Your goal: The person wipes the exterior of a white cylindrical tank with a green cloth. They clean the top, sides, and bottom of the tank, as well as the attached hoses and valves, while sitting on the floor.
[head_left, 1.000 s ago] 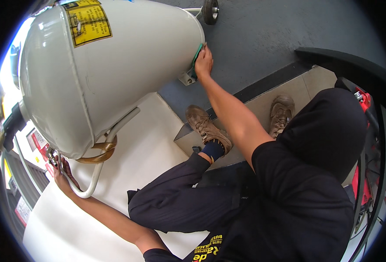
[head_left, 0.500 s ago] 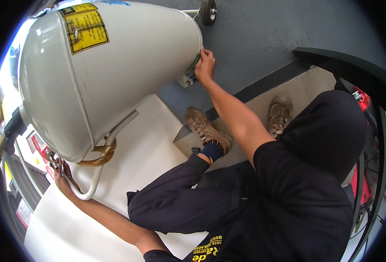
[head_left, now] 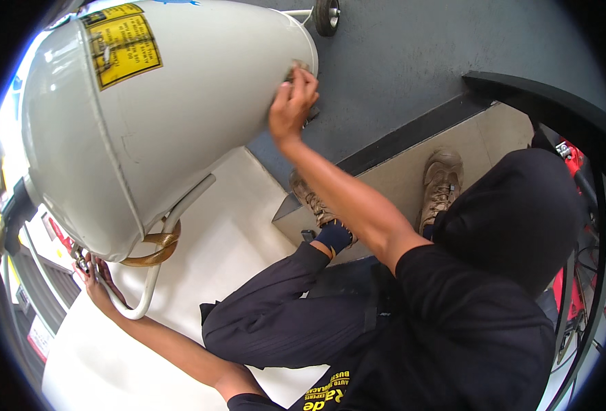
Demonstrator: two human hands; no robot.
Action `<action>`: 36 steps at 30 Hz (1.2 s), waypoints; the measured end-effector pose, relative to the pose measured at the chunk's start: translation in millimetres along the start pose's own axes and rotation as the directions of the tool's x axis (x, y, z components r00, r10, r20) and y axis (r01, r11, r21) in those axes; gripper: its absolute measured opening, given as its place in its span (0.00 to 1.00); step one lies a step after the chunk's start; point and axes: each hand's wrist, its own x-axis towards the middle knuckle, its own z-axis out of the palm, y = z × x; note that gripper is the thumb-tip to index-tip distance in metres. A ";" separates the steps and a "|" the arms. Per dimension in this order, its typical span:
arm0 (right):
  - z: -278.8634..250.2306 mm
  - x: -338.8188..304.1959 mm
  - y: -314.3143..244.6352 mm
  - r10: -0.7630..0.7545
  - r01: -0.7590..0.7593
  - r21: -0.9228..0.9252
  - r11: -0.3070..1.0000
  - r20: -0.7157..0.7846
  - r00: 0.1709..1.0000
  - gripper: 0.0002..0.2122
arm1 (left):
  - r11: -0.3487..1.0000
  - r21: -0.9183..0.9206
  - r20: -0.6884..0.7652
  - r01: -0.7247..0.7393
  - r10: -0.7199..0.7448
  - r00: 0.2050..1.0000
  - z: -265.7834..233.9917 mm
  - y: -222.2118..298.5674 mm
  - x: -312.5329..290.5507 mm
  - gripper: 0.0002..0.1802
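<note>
A large pale grey metal tank (head_left: 180, 89) lies tilted across the upper left, with a yellow label on its side. My right hand (head_left: 292, 109) presses a small, dark greenish pad or cloth (head_left: 293, 72) against the tank's side near its narrow end. Its fingers are closed over the pad, which is mostly hidden. At the tank's other end, my left hand (head_left: 100, 291) is wrapped round a bent, pale tube handle (head_left: 145, 291), beside a metal fitting (head_left: 79, 260). Part of the left fingers is hidden behind the tube.
A brown-gold band or hose (head_left: 154, 253) loops round the tube handle. Beneath the tank is a white surface (head_left: 207, 274); beyond it lies a grey floor (head_left: 399, 61). A small black wheel (head_left: 327, 17) is on the tank's far end. A curved black frame (head_left: 543, 99) stands at right.
My right hand has moved left from the tank's end rim onto its side, bringing the pad along. The tank has shifted slightly left. My left hand stays at the tube handle.
</note>
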 end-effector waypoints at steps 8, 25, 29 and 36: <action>-11.0 23.3 -95.3 -0.124 0.072 0.432 0.899 0.093 0.988 0.24 | 0.997 -0.011 0.061 0.083 -0.082 0.995 -28.4 -6.9 12.4 0.30; -31.0 -42.9 -240.0 -0.531 0.440 0.357 0.824 0.219 0.818 0.29 | 0.999 -0.024 0.052 0.024 -0.023 0.998 -32.1 -14.7 25.5 0.42; -16.7 2.1 -195.8 -0.695 0.644 0.324 0.693 0.061 0.716 0.27 | 1.000 -0.024 0.076 0.001 0.001 0.997 -30.8 -11.9 18.3 0.42; 14.0 96.0 -18.9 -0.369 0.307 0.314 0.898 0.160 0.916 0.24 | 0.999 -0.037 -0.008 -0.014 0.014 1.000 5.5 4.7 -0.4 0.28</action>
